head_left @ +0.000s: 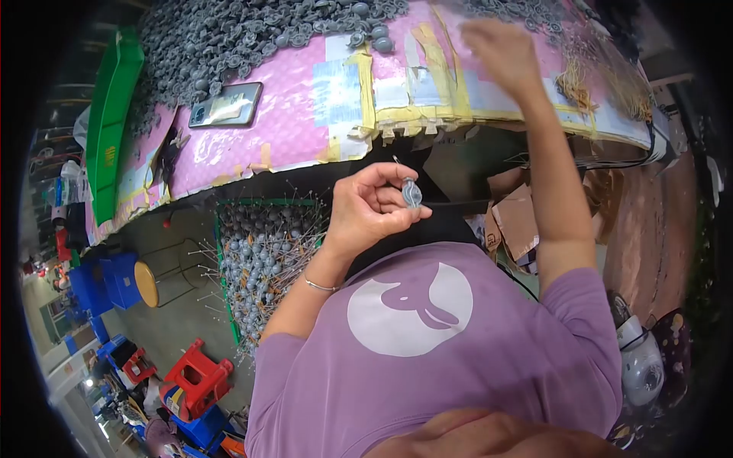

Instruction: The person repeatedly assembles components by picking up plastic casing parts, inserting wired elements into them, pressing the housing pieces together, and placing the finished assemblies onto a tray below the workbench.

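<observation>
My left hand (370,206) is raised in front of my chest, just off the table's near edge. Its thumb and fingers pinch a small round grey plastic part (411,193), and a thin pin-like tip shows just above it. My right hand (500,57) reaches over the right half of the table, nearest to some loose grey parts (527,17). Motion blurs its fingers, so whatever they may hold does not show. A big heap of similar grey parts (229,46) covers the back left of the table.
A phone (225,105) lies on the pink, taped table cover (294,114). Thin wires (611,84) lie at the table's right end. Below left, a green-edged crate (263,267) holds grey pieces on long pins. Red stool (197,378) and blue bins (107,282) stand left.
</observation>
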Demonstrator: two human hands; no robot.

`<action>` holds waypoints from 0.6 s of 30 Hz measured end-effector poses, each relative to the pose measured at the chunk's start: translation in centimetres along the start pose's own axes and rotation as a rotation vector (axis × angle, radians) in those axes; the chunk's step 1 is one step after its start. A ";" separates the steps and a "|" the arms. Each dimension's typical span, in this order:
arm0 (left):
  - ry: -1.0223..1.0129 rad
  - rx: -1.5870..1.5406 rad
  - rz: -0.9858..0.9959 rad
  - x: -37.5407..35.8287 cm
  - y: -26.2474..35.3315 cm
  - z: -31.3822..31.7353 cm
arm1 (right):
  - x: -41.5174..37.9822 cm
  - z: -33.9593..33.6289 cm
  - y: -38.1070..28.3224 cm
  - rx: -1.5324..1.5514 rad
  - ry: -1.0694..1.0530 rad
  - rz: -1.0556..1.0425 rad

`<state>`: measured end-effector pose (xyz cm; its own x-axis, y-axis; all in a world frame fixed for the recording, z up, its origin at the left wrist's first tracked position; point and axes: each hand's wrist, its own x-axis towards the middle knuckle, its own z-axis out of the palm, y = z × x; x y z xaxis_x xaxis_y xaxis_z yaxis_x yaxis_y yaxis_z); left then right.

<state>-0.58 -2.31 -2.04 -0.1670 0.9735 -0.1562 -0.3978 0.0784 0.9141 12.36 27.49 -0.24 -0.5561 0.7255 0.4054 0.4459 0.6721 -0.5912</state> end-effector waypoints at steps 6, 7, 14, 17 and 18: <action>-0.027 -0.011 -0.016 -0.5 -0.8 -0.3 | 7.1 0.2 9.5 -0.399 0.064 -0.132; -0.022 0.003 0.001 -0.5 -0.8 -0.4 | 7.4 0.2 9.8 -0.380 0.029 -0.111; 0.018 0.041 0.006 -1.4 0.1 -0.4 | 3.4 -0.2 7.4 -0.494 0.112 -0.310; 0.068 0.046 0.094 -1.5 0.0 -0.3 | 2.2 -0.2 5.4 -0.616 0.012 -0.293; 0.096 0.054 0.124 -1.5 0.3 -0.2 | 2.2 -0.4 5.0 -0.615 -0.060 -0.286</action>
<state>-0.60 -3.81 -1.63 -0.2978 0.9518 -0.0738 -0.3201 -0.0267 0.9470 13.71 32.53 -2.03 -0.7412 0.5095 0.4372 0.5835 0.8109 0.0442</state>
